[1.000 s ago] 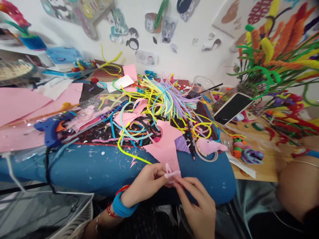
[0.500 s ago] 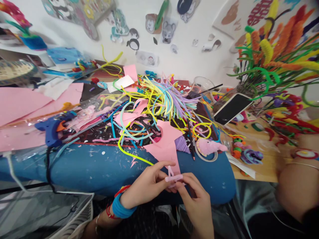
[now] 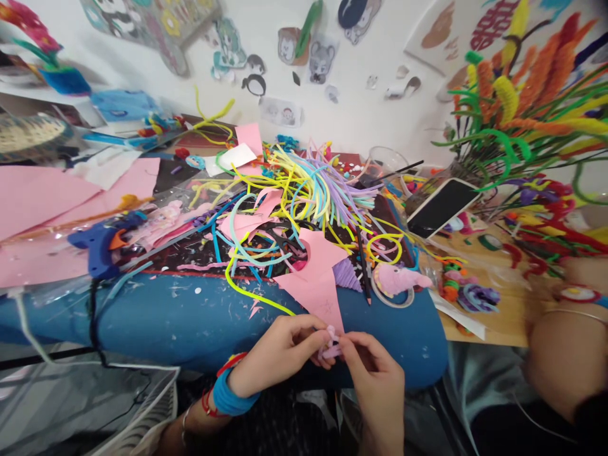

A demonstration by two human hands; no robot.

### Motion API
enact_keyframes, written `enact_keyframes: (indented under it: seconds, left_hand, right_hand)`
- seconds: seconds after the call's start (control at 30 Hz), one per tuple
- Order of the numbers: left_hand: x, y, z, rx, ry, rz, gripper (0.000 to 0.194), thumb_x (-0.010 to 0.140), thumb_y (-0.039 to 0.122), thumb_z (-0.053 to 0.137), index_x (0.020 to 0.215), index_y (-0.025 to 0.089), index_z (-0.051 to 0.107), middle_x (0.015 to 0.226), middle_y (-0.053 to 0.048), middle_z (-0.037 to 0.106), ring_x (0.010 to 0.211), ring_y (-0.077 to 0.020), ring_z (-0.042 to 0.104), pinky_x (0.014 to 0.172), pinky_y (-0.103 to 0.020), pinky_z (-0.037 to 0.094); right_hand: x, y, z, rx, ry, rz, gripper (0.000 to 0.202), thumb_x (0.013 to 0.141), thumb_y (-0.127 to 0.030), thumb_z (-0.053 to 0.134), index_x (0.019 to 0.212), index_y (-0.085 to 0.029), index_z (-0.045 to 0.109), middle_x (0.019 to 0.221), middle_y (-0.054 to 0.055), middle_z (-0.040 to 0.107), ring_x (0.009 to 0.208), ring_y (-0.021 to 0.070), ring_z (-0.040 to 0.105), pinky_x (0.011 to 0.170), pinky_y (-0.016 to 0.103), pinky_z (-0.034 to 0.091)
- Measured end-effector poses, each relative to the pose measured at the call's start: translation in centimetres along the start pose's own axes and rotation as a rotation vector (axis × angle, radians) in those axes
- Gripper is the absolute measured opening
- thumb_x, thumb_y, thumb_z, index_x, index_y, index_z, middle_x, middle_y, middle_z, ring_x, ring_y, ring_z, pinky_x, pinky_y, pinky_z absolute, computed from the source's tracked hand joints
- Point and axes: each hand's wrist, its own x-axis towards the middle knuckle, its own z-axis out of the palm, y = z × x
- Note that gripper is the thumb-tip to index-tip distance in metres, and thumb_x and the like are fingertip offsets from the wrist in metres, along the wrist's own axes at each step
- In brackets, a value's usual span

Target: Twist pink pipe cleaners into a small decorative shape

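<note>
Between my two hands is a small bent piece of pale lilac pipe cleaner (image 3: 332,350). My left hand (image 3: 289,348), with a blue band at its wrist, pinches it from the left between thumb and fingers. From the right, the thumb and forefinger of my right hand (image 3: 373,367) close on its other side. Parts of the piece are hidden by my fingers. Just beyond my hands lies a cut sheet of pink felt (image 3: 316,288). A lilac wound cone (image 3: 348,274) and a pink fuzzy figure (image 3: 399,278) by a roll of tape (image 3: 396,303) lie farther right.
A heap of pastel pipe cleaners (image 3: 313,187) covers the table's middle. A blue glue gun (image 3: 102,250) lies left, its cable hanging over the blue padded edge (image 3: 161,316). Right are a phone (image 3: 443,208), a vase of fuzzy flowers (image 3: 527,107) and another person's arm (image 3: 565,354).
The lilac piece has been turned and bent; its open triangular loop has become a more compact shape. My fingers have shifted around it, while both hands stay in about the same place.
</note>
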Motion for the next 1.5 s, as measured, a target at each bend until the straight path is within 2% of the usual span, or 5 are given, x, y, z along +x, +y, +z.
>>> enact_keyframes:
  seconds: [0.47,0.93,1.13,1.23,1.5]
  left_hand:
    - [-1.2,0.9,-0.5,-0.018,-0.009,0.009,0.024,0.081,0.033,0.059,0.07,0.012,0.057,0.056,-0.001,0.06,0.052,-0.0101,0.058,0.055,-0.02,0.046]
    - [-3.2,1.2,-0.9,-0.071,0.301,0.141,0.027,0.079,0.038,0.062,0.07,0.013,0.061,0.059,-0.002,0.064,0.054,-0.0137,0.061,0.056,-0.025,0.05]
    - [-4.5,1.3,-1.2,0.168,0.334,0.229,0.029,0.08,0.033,0.061,0.059,0.014,0.066,0.062,-0.004,0.063,0.062,-0.0136,0.056,0.061,-0.024,0.044]
    - [-5.0,1.2,-1.1,0.217,0.278,0.25,0.032,0.08,0.034,0.061,0.055,0.014,0.065,0.06,-0.003,0.06,0.062,-0.0138,0.055,0.063,-0.024,0.043]
    - [-5.9,1.0,-1.7,-0.027,0.17,0.174,0.024,0.08,0.034,0.061,0.082,0.011,0.069,0.062,-0.002,0.062,0.055,-0.0105,0.052,0.055,-0.023,0.043]
  right_hand:
    - [-0.4,-1.4,-1.0,0.022,-0.25,-0.212,0.009,0.081,-0.023,0.059,0.074,-0.018,0.063,0.07,0.002,0.063,0.064,0.015,0.06,0.059,0.023,0.051]
    - [-2.6,-3.7,-2.3,-0.392,-0.611,-0.666,0.033,0.085,-0.004,0.043,0.102,-0.024,0.064,0.084,0.004,0.058,0.077,0.015,0.058,0.066,0.026,0.049]
    - [-3.3,-4.2,-0.7,-0.458,-0.55,-0.577,0.005,0.083,-0.023,0.06,0.081,-0.022,0.064,0.088,0.004,0.063,0.084,0.0179,0.06,0.073,0.029,0.05]
    - [-3.8,-4.0,0.8,-0.393,-0.396,-0.422,0.018,0.086,-0.031,0.054,0.072,-0.02,0.059,0.08,0.002,0.065,0.073,0.016,0.06,0.064,0.026,0.048]
    - [-4.4,-4.3,2.0,-0.297,-0.392,-0.314,0.019,0.089,-0.029,0.047,0.083,-0.02,0.063,0.072,0.001,0.067,0.069,0.0162,0.061,0.06,0.024,0.044]
